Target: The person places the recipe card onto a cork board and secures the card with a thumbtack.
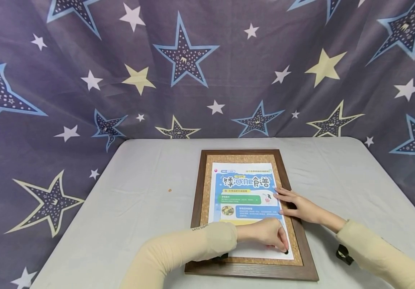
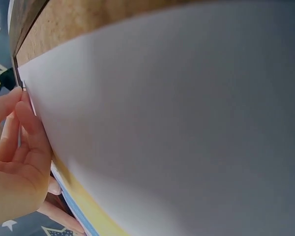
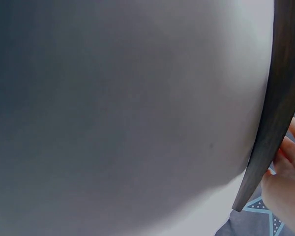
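A printed poster (image 1: 245, 200) with blue, green and yellow blocks lies on a cork board (image 1: 204, 208) in a dark wooden frame (image 1: 243, 271). My left hand (image 1: 270, 234) reaches across the lower part, its thumb and fingertips pinching a small dark pushpin (image 1: 286, 252) at the poster's lower right corner. In the left wrist view a thin needle (image 2: 23, 87) shows at the fingertips, right by the paper's corner. My right hand (image 1: 301, 205) rests with fingers spread over the poster's right edge and the frame's right side.
The board lies on a table with a pale grey cloth (image 1: 138, 208). A small pink pin-like spot (image 1: 215, 170) is at the poster's upper left corner. A tiny orange-brown spot (image 1: 169, 190) shows on the cloth. A star-patterned curtain (image 1: 120, 100) hangs behind.
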`<action>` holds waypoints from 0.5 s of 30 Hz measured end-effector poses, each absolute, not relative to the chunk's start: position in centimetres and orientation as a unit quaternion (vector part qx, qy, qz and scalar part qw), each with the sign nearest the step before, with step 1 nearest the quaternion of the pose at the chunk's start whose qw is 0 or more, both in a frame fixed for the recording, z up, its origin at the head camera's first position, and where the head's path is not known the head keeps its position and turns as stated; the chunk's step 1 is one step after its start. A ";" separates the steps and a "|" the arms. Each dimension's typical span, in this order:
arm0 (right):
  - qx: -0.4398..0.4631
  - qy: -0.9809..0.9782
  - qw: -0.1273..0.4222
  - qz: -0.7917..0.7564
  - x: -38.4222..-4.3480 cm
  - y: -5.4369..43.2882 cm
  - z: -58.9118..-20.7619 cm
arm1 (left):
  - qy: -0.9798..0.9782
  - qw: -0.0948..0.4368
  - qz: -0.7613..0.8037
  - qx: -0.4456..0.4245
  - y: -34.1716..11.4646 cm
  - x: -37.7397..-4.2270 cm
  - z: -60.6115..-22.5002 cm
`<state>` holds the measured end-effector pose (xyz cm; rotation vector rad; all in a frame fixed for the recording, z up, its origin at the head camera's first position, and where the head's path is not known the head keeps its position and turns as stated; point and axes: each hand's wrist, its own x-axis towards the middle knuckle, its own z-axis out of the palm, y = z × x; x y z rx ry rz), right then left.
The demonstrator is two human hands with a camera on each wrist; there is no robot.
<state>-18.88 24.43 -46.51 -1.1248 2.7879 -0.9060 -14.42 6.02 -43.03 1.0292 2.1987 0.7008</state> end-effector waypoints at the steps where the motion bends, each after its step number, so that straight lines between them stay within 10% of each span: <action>1: -0.359 0.888 0.001 -0.289 -18.9 24.4 -46.5 | 0.830 0.300 0.261 0.391 6.0 -14.4 -43.0; 15: -0.363 0.884 -0.002 -0.295 -18.9 24.4 -46.5 | 0.832 0.277 0.242 0.415 6.0 -14.5 -43.2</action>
